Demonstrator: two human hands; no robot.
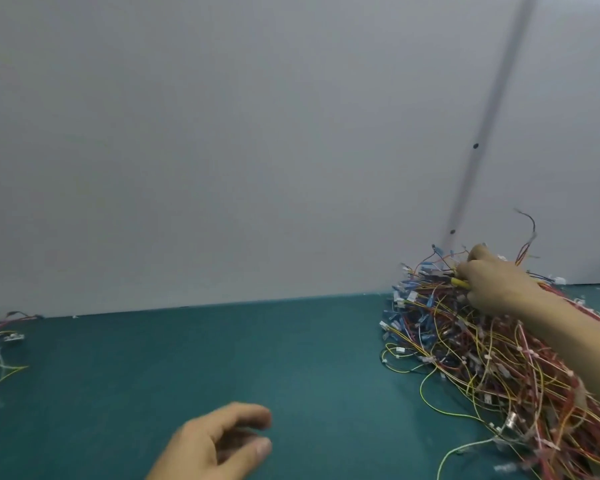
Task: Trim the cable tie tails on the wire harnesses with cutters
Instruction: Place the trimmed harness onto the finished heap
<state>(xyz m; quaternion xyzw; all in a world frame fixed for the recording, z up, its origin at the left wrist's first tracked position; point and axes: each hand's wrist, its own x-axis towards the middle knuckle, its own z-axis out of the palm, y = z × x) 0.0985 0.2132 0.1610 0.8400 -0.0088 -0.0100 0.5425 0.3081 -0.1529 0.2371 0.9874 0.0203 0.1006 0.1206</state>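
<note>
Green mat (222, 358); right hand (492, 285), fingertips buried in harness pile (465, 344).

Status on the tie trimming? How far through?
Possibly done: the small harness bunch at far left. In hand: the right hand reaches into the top of the big harness pile; the left hand is idle and empty. Left: apparently nearly that whole pile.

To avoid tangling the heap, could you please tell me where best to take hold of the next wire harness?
Probably pinch a bundled stretch at the top of the pile, coming from above, where the right hand reaches in. The loops lower down lie buried under others and would likely drag them along.
</note>
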